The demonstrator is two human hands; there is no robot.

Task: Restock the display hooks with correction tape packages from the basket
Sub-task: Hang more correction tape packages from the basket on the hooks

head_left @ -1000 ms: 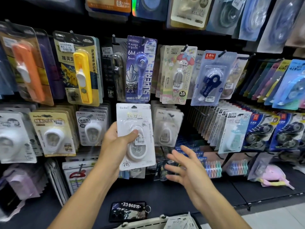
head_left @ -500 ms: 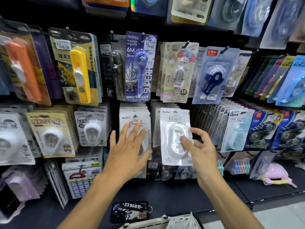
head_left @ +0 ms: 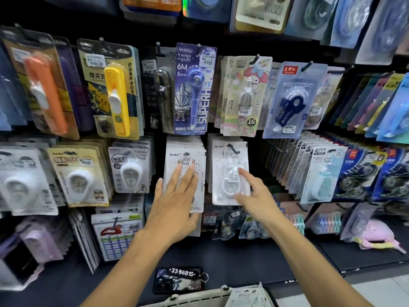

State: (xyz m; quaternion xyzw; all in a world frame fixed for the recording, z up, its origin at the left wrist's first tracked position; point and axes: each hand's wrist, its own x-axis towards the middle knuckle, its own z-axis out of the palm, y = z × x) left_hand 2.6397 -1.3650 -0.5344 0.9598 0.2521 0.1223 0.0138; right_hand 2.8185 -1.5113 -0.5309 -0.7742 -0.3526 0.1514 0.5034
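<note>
Left hand [head_left: 174,202], fingers straight, presses flat on 1 hung stack [head_left: 185,165]; right hand [head_left: 254,196], fingers relaxed, touches the package [head_left: 230,173] on its hook. More packages wait below in the basket [head_left: 199,300].

At centre frame, the purple blister card [head_left: 194,89] reads "6M 5mm" and "SUPERHE…". The pastel card [head_left: 245,96] to its right reads "MY MELODY" and "16". White cards [head_left: 184,165] below read "BoBo". The keychain tag [head_left: 180,279] at bottom centre reads "3396875".
</note>
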